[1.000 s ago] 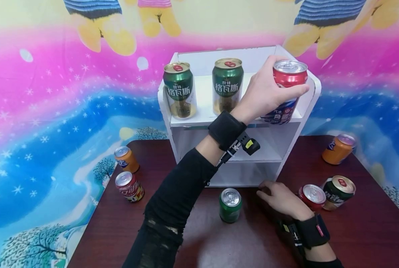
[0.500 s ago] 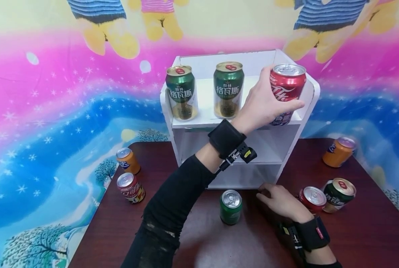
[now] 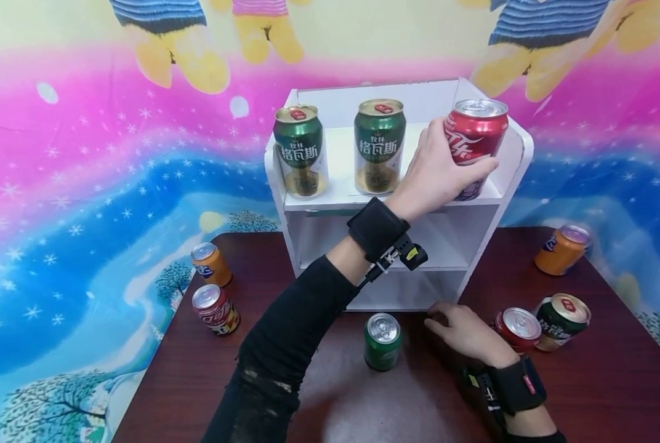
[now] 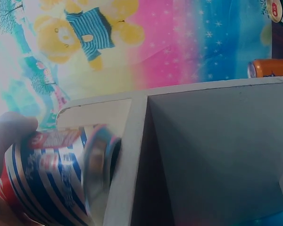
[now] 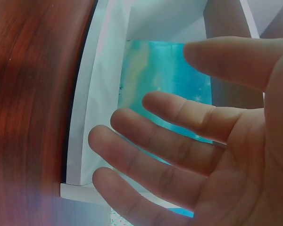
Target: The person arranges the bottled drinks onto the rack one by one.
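My left hand (image 3: 435, 169) grips a red soda can (image 3: 476, 132) at the right end of the top shelf of a white rack (image 3: 335, 202). The can stands nearly upright, its red logo side facing forward. In the left wrist view its striped blue and white lower part (image 4: 49, 174) shows close to the shelf edge. Two green and gold kvass cans, a left one (image 3: 300, 151) and a middle one (image 3: 380, 147), stand on the same shelf. Low by the rack's base, my right hand (image 3: 468, 329) holds nothing; its fingers (image 5: 151, 132) are loosely bent in the right wrist view.
A green can (image 3: 382, 341) stands on the dark table before the rack. At left are an orange can (image 3: 212, 264) and a red can (image 3: 216, 309). Another red can (image 3: 518, 328), a dark green can (image 3: 561, 321) and an orange can (image 3: 561, 249) stand at right.
The red soda can has turned in my left hand, bringing its red logo round to the front, and my fingers have slid slightly lower on it. My right hand has stayed in place.
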### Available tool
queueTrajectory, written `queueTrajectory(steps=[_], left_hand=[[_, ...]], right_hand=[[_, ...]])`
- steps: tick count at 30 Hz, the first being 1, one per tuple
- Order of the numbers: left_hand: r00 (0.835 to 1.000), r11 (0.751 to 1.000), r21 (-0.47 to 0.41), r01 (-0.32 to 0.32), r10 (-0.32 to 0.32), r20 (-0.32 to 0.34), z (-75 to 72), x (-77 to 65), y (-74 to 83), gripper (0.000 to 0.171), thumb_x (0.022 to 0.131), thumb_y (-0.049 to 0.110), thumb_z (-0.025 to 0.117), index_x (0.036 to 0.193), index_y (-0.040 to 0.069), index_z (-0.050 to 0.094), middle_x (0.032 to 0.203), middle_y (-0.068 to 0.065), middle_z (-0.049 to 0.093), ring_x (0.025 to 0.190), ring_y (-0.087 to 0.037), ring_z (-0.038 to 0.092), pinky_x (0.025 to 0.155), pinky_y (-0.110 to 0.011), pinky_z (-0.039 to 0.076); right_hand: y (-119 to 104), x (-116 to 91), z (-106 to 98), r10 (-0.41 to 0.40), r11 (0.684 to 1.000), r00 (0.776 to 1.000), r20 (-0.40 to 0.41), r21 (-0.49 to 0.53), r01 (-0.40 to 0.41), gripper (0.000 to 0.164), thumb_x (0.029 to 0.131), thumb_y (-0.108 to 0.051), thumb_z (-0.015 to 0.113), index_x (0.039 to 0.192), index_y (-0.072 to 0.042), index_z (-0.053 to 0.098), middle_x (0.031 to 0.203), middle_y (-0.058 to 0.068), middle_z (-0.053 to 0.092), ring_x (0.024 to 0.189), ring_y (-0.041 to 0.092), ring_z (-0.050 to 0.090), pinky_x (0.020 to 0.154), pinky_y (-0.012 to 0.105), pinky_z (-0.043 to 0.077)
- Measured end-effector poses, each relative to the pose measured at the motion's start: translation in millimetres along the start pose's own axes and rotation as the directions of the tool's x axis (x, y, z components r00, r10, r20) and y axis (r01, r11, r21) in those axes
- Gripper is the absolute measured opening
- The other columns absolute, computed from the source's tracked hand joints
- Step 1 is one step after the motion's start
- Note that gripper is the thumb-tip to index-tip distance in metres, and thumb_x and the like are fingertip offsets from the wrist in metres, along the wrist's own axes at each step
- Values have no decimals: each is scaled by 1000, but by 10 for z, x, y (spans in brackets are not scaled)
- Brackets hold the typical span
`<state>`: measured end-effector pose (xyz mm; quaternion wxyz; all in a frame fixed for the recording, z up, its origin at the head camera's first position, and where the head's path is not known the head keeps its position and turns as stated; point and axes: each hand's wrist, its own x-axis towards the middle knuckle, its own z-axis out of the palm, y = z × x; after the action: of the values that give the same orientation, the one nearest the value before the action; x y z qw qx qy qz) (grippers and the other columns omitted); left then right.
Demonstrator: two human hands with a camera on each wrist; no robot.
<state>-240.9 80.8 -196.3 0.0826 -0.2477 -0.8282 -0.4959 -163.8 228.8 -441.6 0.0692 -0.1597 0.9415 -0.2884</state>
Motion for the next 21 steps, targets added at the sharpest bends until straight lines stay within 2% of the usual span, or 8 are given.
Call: queueTrajectory(steps=[7, 14, 21], left_hand=[[1000, 999, -38, 4, -4, -10, 38, 65, -30, 76, 78, 36, 75, 135, 12, 31, 114, 8, 43, 98, 2, 42, 79, -12, 40], [999, 998, -60, 34, -36, -20, 95, 121, -39, 75, 78, 35, 76, 134, 14, 30, 113, 9, 44, 96, 2, 44, 78, -11, 39], [999, 997, -78, 24, -26, -19, 119, 106, -85, 80, 79, 35, 74, 139, 14, 26, 116, 9, 44, 99, 3, 44, 82, -12, 38]], right_hand=[[4, 17, 10, 21, 1000, 1000, 12, 8, -21, 28, 92, -24, 61, 111, -4, 64, 91, 0, 63, 75, 11, 54, 66, 33, 47], [16, 18, 12, 25, 1000, 1000, 19, 11, -25, 28, 92, -24, 61, 111, -4, 64, 90, 0, 62, 73, 12, 53, 65, 32, 47], [21, 33, 27, 31, 999, 999, 18, 6, -31, 29, 92, -25, 61, 111, -4, 64, 90, 0, 63, 74, 12, 53, 66, 33, 47]])
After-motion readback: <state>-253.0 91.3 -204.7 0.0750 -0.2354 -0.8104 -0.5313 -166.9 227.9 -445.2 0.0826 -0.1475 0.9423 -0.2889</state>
